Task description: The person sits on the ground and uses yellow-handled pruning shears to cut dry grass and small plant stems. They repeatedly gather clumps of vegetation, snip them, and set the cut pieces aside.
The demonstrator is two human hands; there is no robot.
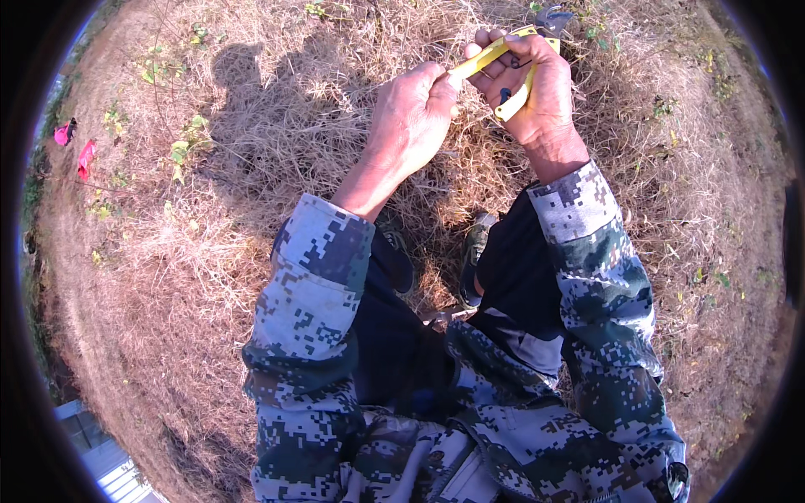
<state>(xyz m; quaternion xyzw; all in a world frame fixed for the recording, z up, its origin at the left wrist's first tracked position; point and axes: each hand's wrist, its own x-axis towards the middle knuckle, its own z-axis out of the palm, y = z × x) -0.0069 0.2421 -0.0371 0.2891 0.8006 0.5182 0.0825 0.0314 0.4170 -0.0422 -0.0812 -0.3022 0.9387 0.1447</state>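
A pair of pruning shears with yellow handles (487, 58) is held in front of me, near the top of the view. Their handles are spread apart, and the dark metal head (553, 21) points up and right, away from me. My left hand (415, 116) pinches the end of the long left handle between thumb and fingers. The shears lie across the palm of my right hand (539, 94), its thumb pressing near the pivot. The shorter-looking handle crosses that palm towards the wrist. A small dark part shows between the handles.
Dry grass (188, 302) covers the ground, with a few green-leaved plants (181, 149). My shoes (471, 261) stand on it below my hands. Two pink-red items (86, 158) lie far left. A pale structure (107, 456) is at the lower left rim.
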